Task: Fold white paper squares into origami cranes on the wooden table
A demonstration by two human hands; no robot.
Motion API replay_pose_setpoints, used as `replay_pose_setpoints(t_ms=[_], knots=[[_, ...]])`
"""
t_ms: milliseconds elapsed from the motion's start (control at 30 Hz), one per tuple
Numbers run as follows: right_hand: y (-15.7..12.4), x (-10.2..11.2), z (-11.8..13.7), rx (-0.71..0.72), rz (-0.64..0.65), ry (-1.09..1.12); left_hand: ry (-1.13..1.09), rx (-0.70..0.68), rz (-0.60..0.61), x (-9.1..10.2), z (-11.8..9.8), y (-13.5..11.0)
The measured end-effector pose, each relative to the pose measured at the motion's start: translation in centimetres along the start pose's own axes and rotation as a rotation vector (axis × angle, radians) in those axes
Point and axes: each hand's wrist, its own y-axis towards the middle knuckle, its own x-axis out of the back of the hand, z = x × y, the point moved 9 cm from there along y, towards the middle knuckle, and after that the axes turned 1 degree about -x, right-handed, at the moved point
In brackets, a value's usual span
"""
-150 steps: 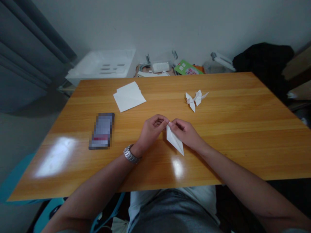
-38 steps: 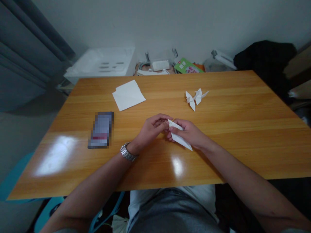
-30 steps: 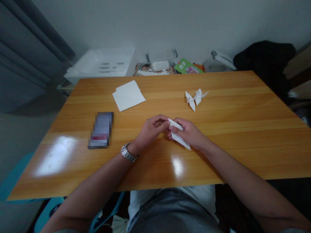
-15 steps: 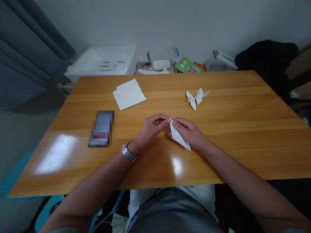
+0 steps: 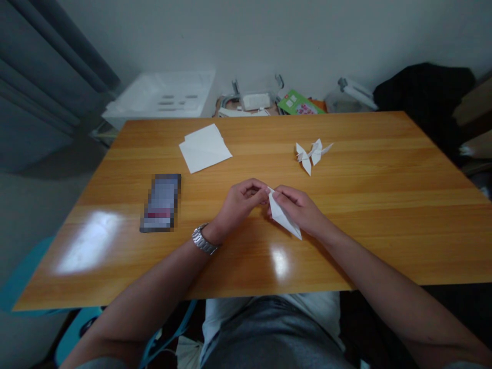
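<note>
Folded paper (image 5: 283, 219) seemingly pinched, both hands (image 5: 239, 206) (image 5: 303, 210).

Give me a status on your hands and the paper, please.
Left hand and right hand pinch the pointed white folded paper at its upper end. Lower point near the orange wooden table. White paper crane lies apart, farther back.

Dim, cool indoor light. Two pale glare patches sit on the wooden table (image 5: 384, 205), lower left and centre. Frame edges bow with wide-angle distortion, the background clutter is soft, and the phone (image 5: 161, 203) is pixelated.
</note>
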Motion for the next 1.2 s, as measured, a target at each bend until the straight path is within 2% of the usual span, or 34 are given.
replay_pose_setpoints(t_ms=[867, 1200], knots=[[-0.03, 0.40, -0.35, 0.004, -0.013, -0.085, 0.098, -0.040, 0.001, 0.31, 0.33, 0.32], [-0.10, 0.35, 0.16, 0.035, -0.016, -0.122, 0.047, -0.019, -0.019, 0.36, 0.39, 0.09]])
